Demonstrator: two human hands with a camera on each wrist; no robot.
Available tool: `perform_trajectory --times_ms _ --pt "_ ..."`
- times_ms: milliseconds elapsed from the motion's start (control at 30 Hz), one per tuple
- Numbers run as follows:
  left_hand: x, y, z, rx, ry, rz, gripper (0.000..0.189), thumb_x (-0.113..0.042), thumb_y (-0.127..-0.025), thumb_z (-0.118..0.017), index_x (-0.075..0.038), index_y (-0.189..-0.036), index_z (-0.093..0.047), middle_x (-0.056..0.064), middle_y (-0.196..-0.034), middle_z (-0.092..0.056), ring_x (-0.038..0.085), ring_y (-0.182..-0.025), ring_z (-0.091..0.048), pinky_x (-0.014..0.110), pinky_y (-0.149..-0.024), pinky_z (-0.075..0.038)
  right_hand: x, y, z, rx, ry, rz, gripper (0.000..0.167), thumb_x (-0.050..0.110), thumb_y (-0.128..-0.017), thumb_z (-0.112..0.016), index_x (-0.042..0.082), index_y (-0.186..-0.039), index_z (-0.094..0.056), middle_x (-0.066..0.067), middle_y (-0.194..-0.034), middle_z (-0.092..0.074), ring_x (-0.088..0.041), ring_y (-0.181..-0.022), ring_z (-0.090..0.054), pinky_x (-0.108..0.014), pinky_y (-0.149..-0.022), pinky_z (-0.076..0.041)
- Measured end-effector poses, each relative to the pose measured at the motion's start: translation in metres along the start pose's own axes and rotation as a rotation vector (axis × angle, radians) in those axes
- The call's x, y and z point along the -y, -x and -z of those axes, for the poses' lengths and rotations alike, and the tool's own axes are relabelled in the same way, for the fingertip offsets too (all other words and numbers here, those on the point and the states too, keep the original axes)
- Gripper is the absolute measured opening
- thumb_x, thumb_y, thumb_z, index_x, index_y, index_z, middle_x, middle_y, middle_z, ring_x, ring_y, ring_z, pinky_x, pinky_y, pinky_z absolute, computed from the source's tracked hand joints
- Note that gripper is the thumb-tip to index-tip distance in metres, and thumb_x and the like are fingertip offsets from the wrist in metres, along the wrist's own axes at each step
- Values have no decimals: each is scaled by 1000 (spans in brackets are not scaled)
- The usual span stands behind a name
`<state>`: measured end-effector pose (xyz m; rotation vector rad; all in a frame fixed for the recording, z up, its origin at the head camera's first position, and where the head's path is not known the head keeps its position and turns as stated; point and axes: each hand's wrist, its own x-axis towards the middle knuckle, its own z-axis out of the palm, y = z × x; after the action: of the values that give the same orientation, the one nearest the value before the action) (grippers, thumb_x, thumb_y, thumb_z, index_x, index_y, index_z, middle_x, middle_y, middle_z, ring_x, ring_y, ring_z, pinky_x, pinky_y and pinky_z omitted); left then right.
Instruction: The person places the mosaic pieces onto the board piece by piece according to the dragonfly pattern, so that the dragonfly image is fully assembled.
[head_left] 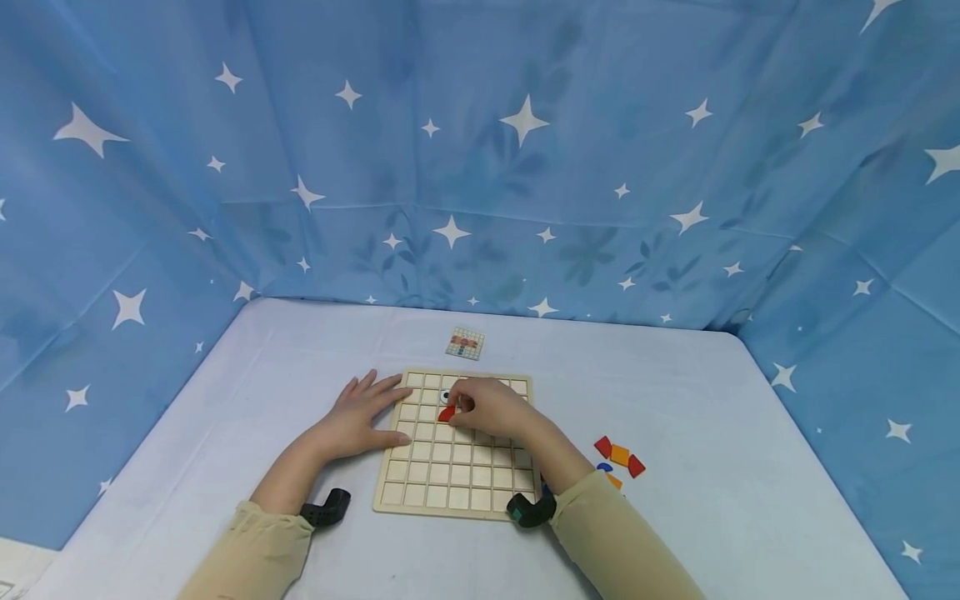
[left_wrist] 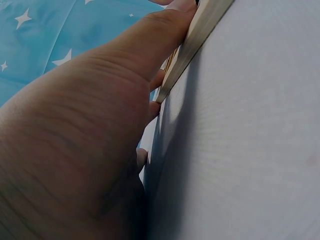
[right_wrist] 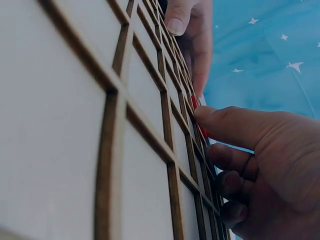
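A wooden grid board point(head_left: 438, 511) lies on the table. My left hand point(head_left: 352, 425) has its fingers spread across the board's left edge, with the thumb on the frame; in the left wrist view the thumb point(left_wrist: 165, 30) reaches the board's side. Over the upper middle cells, my right hand point(head_left: 491, 407) pinches at a red curved-edge tile point(head_left: 447, 413) with thumb and forefinger. Just above that tile sits a white round-eye tile point(head_left: 446, 396). In the right wrist view the thumb point(right_wrist: 225, 120) covers part of the red, and the other fingers are curled.
Right of the board lie several loose tiles: red ones point(head_left: 636, 466), an orange square point(head_left: 619, 455) and a blue arc point(head_left: 604, 467), some partly behind the right forearm. A small pattern card point(head_left: 465, 343) lies beyond the board. A blue star-printed curtain point(head_left: 480, 167) stands behind the table.
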<state>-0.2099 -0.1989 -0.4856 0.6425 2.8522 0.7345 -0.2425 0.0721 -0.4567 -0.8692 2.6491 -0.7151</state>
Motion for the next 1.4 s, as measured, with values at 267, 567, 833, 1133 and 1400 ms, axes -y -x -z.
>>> perform_trajectory --times_ms 267,567,833,1133,1400 --pt "0 0 -1 -1 1 -3 82 -63 -81 -70 -26 -150 -45 6 -163 -30 42 -153 -9 63 -121 -2 1 0 1 0 18 -5 19 35 -92 -71 24 -106 -66 9 -80 -58 -8 -66 -51 -25 -61 -44" --pt "-1 -1 -1 5 -5 12 83 -63 -80 -71 -26 -150 -45 6 -163 -30 42 -153 -9 62 -122 -2 -2 9 7 -21 -5 -11 17 31 -96 -66 22 -110 -66 9 -83 -59 -9 -67 -52 -27 -63 -46" --pt "-3 -1 0 7 -14 19 84 -62 -80 -72 -24 -150 -44 7 -163 -29 42 -153 -8 62 -122 -2 -19 45 43 -87 -36 -32 12 28 -97 -65 20 -105 -68 7 -87 -60 -13 -73 -53 -30 -66 -46" --pt "-2 -1 0 -6 -13 5 82 -61 -81 -72 -22 -149 -47 10 -162 -31 45 -152 -10 64 -121 -3 -57 97 72 -111 -4 -130 13 26 -94 -68 19 -104 -69 8 -87 -60 -13 -79 -52 -28 -66 -48" --pt "-1 -1 -2 -6 -13 7 83 -62 -81 -72 -24 -150 -45 8 -162 -30 44 -152 -9 62 -122 -2 -80 120 73 -16 -78 -231 11 25 -91 -72 22 -101 -69 7 -89 -62 -16 -84 -54 -29 -70 -51"
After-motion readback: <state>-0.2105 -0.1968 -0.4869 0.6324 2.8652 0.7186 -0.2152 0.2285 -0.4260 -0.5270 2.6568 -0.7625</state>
